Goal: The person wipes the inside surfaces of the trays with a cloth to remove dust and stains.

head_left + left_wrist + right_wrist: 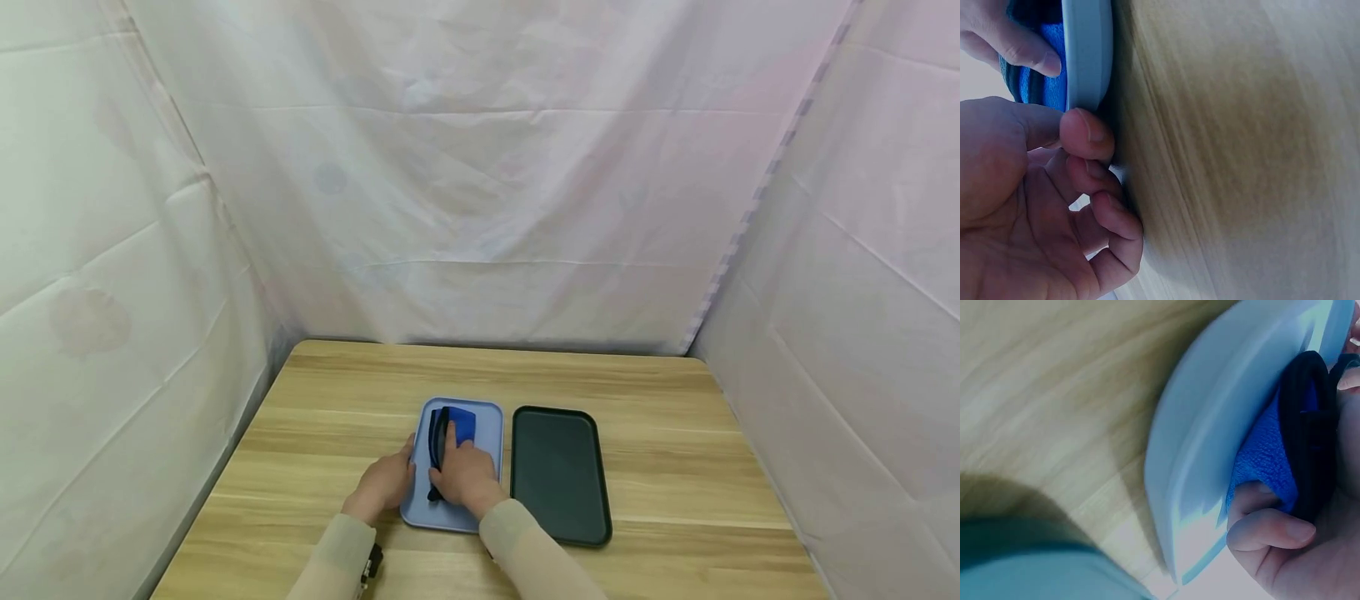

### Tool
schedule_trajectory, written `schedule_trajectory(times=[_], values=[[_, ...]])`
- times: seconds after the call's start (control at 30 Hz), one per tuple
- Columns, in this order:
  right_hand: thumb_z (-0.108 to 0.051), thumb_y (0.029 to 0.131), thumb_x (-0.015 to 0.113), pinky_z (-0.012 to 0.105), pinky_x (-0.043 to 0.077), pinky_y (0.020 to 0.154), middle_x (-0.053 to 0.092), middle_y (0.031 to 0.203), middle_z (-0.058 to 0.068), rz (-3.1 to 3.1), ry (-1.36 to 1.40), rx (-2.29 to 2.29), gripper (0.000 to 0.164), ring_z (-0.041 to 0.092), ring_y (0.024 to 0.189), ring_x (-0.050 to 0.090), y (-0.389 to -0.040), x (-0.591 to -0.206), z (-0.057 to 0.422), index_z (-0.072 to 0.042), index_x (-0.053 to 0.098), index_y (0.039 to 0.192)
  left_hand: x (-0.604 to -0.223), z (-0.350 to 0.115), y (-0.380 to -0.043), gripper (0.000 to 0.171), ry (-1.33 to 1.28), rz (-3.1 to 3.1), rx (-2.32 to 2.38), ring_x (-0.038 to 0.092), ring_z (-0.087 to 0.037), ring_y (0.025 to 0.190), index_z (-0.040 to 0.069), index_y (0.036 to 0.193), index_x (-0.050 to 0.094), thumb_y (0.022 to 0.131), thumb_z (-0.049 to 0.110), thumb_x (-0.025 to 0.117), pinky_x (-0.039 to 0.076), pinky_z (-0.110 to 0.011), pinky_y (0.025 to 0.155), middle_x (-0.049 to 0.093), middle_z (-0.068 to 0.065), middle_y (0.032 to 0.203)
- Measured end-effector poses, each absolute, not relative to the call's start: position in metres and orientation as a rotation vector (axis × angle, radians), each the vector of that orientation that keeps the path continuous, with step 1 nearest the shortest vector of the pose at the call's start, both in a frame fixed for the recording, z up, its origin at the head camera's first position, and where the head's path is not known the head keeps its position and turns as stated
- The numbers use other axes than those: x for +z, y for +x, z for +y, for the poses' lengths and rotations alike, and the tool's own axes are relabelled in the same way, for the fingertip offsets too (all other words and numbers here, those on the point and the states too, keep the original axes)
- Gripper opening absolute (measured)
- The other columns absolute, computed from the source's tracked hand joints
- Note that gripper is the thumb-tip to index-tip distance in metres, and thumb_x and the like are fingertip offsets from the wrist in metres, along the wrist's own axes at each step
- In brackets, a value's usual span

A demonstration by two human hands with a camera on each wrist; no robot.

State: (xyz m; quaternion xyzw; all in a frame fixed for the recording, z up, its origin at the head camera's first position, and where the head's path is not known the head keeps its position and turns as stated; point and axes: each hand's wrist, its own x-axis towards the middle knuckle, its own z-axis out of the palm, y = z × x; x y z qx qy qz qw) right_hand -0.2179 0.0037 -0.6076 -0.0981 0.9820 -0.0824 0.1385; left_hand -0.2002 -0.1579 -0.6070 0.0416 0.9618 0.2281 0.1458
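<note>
On the light blue tray (489, 433) lies a folded blue fuzzy cloth item (463, 425) with black edging, its black part curving along the left side. My right hand (467, 473) grips it from above. Its index finger stretches forward along the black part, the thumb presses the left side, and other fingers curl at the fuzzy edge (1266, 444). My left hand (388, 481) is at the tray's left rim. In the left wrist view, its thumb and bent fingers (1088, 134) hold that rim close over the table. The right palm hides part of the cloth item.
A dark green tray (558, 475) lies just right of the blue one, beside my right forearm. Both trays are on a wood-grain table (660, 467). Pale hanging sheets (480, 183) enclose its back and sides.
</note>
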Motion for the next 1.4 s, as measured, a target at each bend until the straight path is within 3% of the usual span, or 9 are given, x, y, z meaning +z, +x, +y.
schedule_trajectory(times=[0.23,0.37,0.6,0.87,1.13,1.4], values=[[-0.064,0.096,0.06,0.041,0.054,0.062,0.069,0.114,0.02,2.841,-0.259,-0.247,0.097,0.023,0.067,0.06,-0.214,-0.608,-0.006,-0.008,0.023,0.165,-0.609,-0.158,-0.2,0.058,0.121,2.773,0.641,0.064,-0.025,0.077,-0.001,0.16,0.034,0.106,0.015,0.051,0.054,-0.045,0.074,0.073,-0.026,0.113],[-0.065,0.096,0.058,0.04,0.053,0.062,0.069,0.118,0.022,2.843,-0.227,-0.245,0.098,0.024,0.067,0.061,-0.213,-0.611,-0.012,-0.007,0.021,0.166,-0.608,-0.157,-0.2,0.058,0.11,2.76,0.661,0.064,-0.025,0.076,-0.001,0.16,0.034,0.106,0.015,0.05,0.054,-0.045,0.074,0.073,-0.026,0.111],[-0.068,0.095,0.056,0.04,0.053,0.06,0.067,0.105,0.022,2.862,-0.174,-0.239,0.103,0.023,0.065,0.06,-0.211,-0.612,-0.021,-0.003,0.019,0.165,-0.605,-0.156,-0.2,0.058,0.109,2.752,0.685,0.064,-0.025,0.077,0.0,0.16,0.034,0.106,0.015,0.05,0.055,-0.047,0.075,0.074,-0.026,0.109],[-0.069,0.095,0.057,0.039,0.054,0.06,0.067,0.102,0.021,2.871,-0.147,-0.218,0.103,0.024,0.066,0.062,-0.21,-0.613,-0.024,-0.003,0.019,0.165,-0.606,-0.156,-0.2,0.059,0.101,2.747,0.663,0.061,-0.023,0.073,0.002,0.161,0.034,0.106,0.014,0.051,0.053,-0.044,0.07,0.074,-0.023,0.102],[-0.058,0.097,0.063,0.04,0.053,0.059,0.067,0.098,0.019,2.868,-0.143,-0.228,0.097,0.023,0.063,0.059,-0.211,-0.608,-0.025,-0.003,0.022,0.164,-0.607,-0.158,-0.201,0.058,0.111,2.771,0.643,0.063,-0.024,0.074,0.002,0.16,0.035,0.106,0.015,0.051,0.055,-0.045,0.071,0.074,-0.024,0.105],[-0.05,0.097,0.065,0.039,0.05,0.056,0.063,0.081,0.014,2.899,-0.152,-0.229,0.091,0.021,0.059,0.055,-0.21,-0.609,-0.023,-0.004,0.026,0.164,-0.612,-0.157,-0.198,0.058,0.068,2.794,0.656,0.06,-0.022,0.067,0.003,0.161,0.035,0.107,0.019,0.05,0.048,-0.039,0.059,0.074,-0.022,0.098]])
